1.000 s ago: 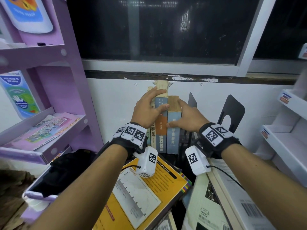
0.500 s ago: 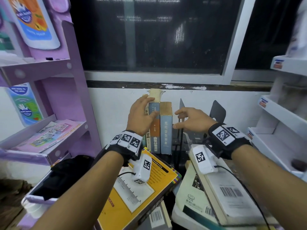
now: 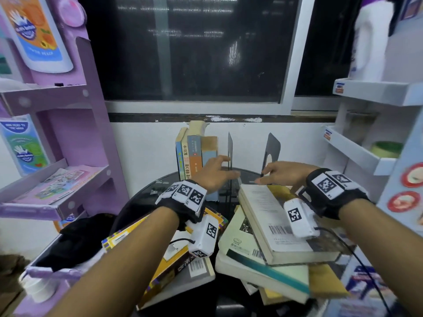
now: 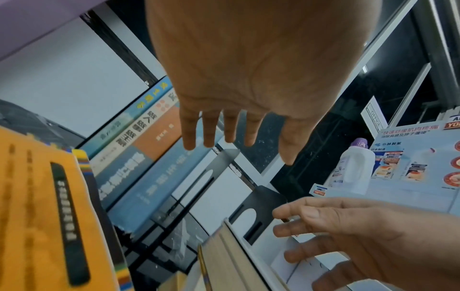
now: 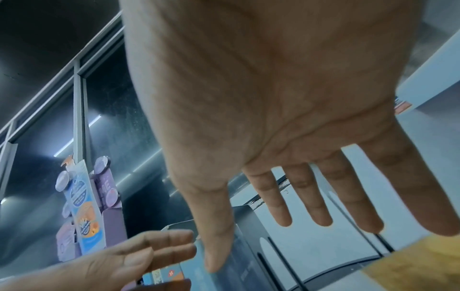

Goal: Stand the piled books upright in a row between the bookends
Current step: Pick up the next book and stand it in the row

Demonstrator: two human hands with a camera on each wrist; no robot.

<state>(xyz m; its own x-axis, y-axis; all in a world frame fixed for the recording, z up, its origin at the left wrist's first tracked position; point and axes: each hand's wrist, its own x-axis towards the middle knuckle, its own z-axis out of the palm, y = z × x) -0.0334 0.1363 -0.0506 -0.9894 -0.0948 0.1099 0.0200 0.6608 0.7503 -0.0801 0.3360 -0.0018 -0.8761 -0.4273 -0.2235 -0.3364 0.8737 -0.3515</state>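
Observation:
Several books (image 3: 196,154) stand upright against the white wall, left of a thin black bookend (image 3: 230,152); a second black bookend (image 3: 272,148) stands further right. My left hand (image 3: 217,171) hovers open just in front of the rightmost standing book, fingers straight (image 4: 206,128), holding nothing. My right hand (image 3: 278,176) is open above the far edge of a white-covered book (image 3: 274,227) that tops the right pile; its fingers (image 5: 308,196) are spread. A yellow book (image 3: 164,255) lies flat under my left wrist on another pile.
The books rest on a round dark table (image 3: 146,195). A purple shelf unit (image 3: 57,133) stands close on the left with a black bag (image 3: 75,239) below it. White shelves (image 3: 366,154) crowd the right side. The wall and window are just behind the bookends.
Both hands have come off the standing books and drawn back. The right hand moved right and down over the right pile's top book. The standing books stay upright.

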